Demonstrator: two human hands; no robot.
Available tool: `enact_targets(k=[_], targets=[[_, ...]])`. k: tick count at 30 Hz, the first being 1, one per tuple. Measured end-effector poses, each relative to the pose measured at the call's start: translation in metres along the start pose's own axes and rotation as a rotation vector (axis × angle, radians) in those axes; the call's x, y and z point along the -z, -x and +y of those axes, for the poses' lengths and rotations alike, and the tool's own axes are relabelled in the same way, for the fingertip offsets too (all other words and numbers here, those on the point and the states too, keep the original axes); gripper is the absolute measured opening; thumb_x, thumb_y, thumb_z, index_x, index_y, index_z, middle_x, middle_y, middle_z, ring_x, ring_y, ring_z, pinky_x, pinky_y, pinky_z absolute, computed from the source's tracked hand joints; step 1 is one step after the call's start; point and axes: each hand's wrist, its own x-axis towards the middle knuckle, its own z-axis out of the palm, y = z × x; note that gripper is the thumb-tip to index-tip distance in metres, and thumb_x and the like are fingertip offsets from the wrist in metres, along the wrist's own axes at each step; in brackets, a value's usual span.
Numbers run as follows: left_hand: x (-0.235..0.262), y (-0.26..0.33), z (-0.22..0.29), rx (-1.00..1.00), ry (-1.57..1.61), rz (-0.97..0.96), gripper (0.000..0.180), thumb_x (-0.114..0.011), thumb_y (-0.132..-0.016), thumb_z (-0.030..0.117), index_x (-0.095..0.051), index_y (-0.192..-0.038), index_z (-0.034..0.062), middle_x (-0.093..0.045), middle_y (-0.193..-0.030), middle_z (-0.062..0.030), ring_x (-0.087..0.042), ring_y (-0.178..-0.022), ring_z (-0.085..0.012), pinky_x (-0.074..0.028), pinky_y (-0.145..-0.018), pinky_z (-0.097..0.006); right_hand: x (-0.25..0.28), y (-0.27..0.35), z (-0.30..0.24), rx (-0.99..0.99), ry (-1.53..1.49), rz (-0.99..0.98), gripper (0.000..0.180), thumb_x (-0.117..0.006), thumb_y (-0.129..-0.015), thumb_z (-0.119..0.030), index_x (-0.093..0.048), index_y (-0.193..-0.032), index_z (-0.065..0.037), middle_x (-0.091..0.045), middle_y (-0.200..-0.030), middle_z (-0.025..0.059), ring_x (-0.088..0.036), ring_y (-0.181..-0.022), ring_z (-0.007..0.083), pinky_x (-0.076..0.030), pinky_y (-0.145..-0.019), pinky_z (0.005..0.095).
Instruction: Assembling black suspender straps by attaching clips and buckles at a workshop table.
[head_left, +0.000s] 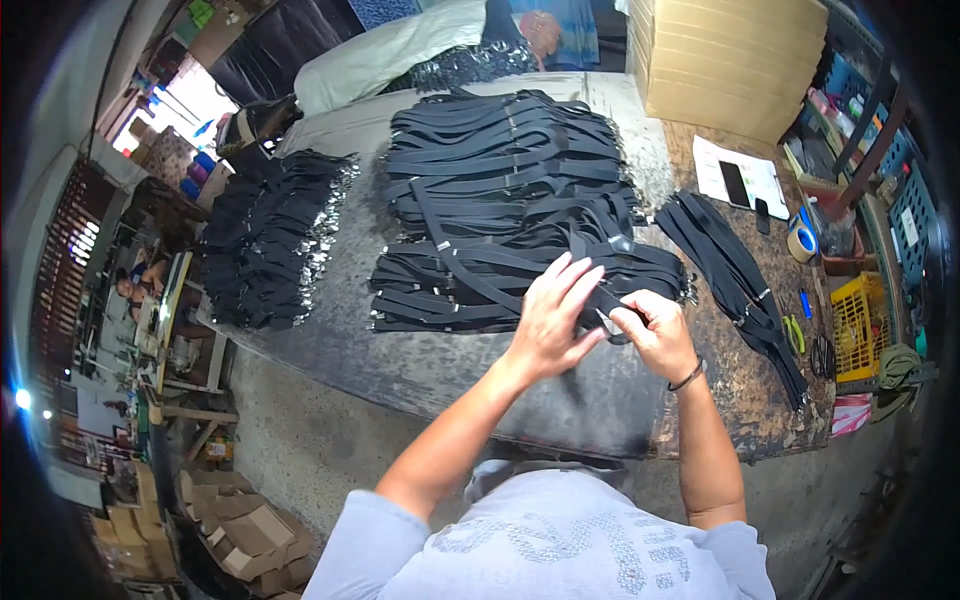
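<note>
Step in hand (judged): one black strap (603,299) being worked at lower ctr of frame, by front edge of main strap pile (510,170). Strap located btwn both hands. R hand (652,335): thumb & index pinched on strap, other fingers curled in. L hand (548,318): fingers extended, thumb set apart & pointed twd R hand; whether strap is also gripped behind fingers cannot be told. Small pale piece (604,316) seen near R thumb; poss. metal fitting, type not resolved.

Surroundings: main strap pile, w/ shiny fittings, laid in layers over ctr of tabletop (440,372). 2nd pile (262,240) w/ shiny ends noted at L of frame. Separate strap bundle (728,275) laid obliquely at R, apart from hands. Scissors (822,355) & green-handled tool (794,335) at far R, untouched.

Next move (judged): strap to be steadied by L hand while pale piece is worked w/ R fingertips; firm pinch reqd, strap to be kept untwisted. Risk: adjacent straps could be snagged & dragged, pile being so near.
</note>
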Motion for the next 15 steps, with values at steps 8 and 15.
enact_targets(k=[8, 15], targets=[[0.074, -0.071, -0.097, -0.194, 0.156, 0.101, 0.030, -0.071, -0.057, 0.009, -0.056, -0.084, 0.0089, -0.058, -0.082, -0.0117, -0.058, -0.083, -0.0337, -0.046, -0.078, -0.039, -0.051, -0.058, -0.158, 0.351, 0.310, 0.046, 0.016, -0.068, -0.084, -0.013, -0.064, -0.082, 0.002, -0.058, -0.070, 0.0134, -0.058, -0.062, 0.0261, -0.045, -0.060, 0.0339], [0.190, -0.102, -0.090, -0.210, 0.175, 0.141, 0.062, -0.071, -0.064, 0.009, -0.055, -0.124, 0.0115, -0.052, -0.093, -0.0093, -0.056, -0.085, -0.0262, -0.048, -0.081, -0.036, -0.051, -0.070, -0.262, 0.375, 0.470, 0.164, 0.023, -0.066, -0.089, -0.020, -0.067, -0.085, 0.003, -0.053, -0.059, 0.0049, -0.048, -0.057, 0.0076, -0.039, -0.052, 0.0283]])
